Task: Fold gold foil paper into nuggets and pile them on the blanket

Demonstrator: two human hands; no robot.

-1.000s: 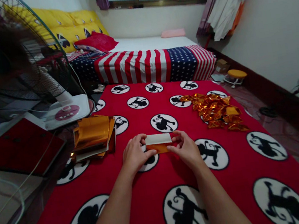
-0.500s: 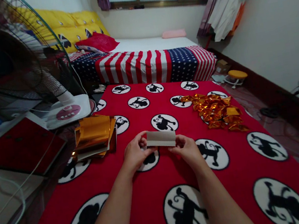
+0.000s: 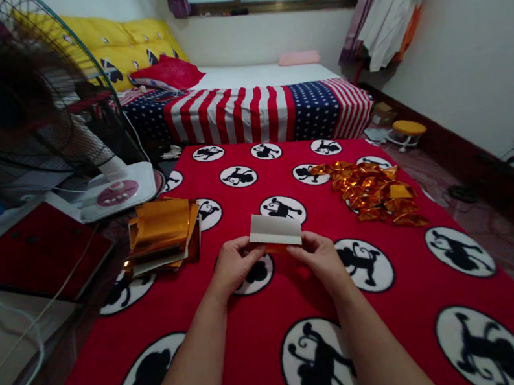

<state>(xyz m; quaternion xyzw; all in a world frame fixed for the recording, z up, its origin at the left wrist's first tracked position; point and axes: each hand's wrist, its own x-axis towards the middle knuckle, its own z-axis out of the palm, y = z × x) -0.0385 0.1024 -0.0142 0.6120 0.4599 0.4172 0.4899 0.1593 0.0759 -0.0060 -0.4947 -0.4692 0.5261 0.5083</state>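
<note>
A sheet of gold foil paper [image 3: 274,229] is held up between my two hands, its pale inner side facing me. A crease runs across it, and a gold strip shows along the lower edge. My left hand [image 3: 236,265] pinches its left end between thumb and fingers. At the other end, my right hand [image 3: 318,257] grips in the same way. To the left lies a stack of gold foil sheets [image 3: 163,231]. A heap of folded gold foil pieces [image 3: 371,192] sits on the right side of the red cloth [image 3: 245,358].
An electric fan [image 3: 112,184] stands at the left, near a dark red panel [image 3: 35,256] and a white cable [image 3: 26,316]. Beyond the cloth is a bed with a striped and starred cover [image 3: 244,112]. A yellow stool [image 3: 408,128] is on the floor at right.
The sheet's upper flap has tilted up and shows more of its pale side. The gold strip beneath is more visible. Both hands have shifted only slightly.
</note>
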